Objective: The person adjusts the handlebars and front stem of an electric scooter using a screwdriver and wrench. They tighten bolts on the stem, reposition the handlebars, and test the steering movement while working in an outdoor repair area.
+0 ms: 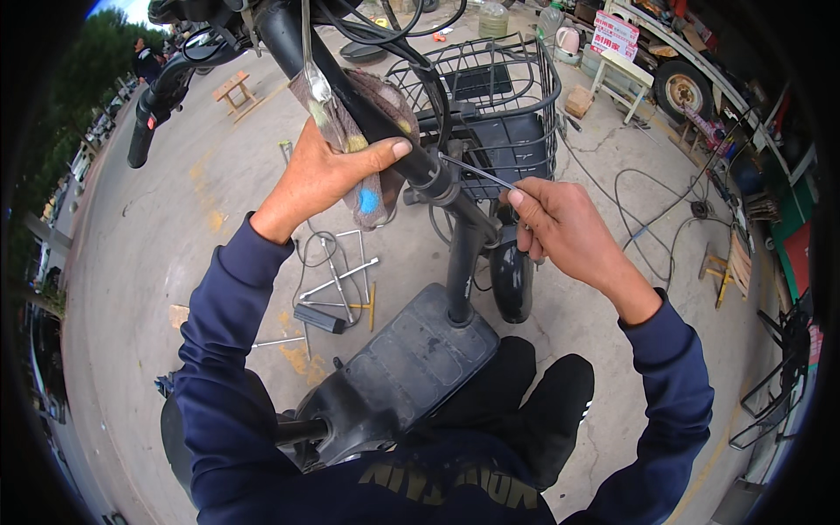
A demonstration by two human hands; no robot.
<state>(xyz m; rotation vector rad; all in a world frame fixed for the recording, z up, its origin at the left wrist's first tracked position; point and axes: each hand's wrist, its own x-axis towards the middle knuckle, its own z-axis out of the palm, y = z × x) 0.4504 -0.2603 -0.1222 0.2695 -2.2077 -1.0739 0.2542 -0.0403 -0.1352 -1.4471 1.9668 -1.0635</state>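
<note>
A black electric scooter stands before me, its steering column [302, 52] slanting down to the footboard [411, 359]. My left hand [319, 175] is wrapped around the column, thumb across its front, pressing a patterned brown-grey rag [370, 203] against it. In my right hand [569, 223], a thin metal rod-like tool [483, 173] is pinched between thumb and fingers. Its far end reaches the column near the folding joint [436, 184]; whether the tip sits in a fastener is too small to tell. Behind the column is a black wire basket [547, 96].
On the concrete to the left lie metal cross wrenches [346, 280] and a dark charger-like box with a cord [318, 318]. A small wooden stool [233, 92] stands farther off. Cables [621, 197], a white bench [623, 74] and a wheel [682, 87] are at right.
</note>
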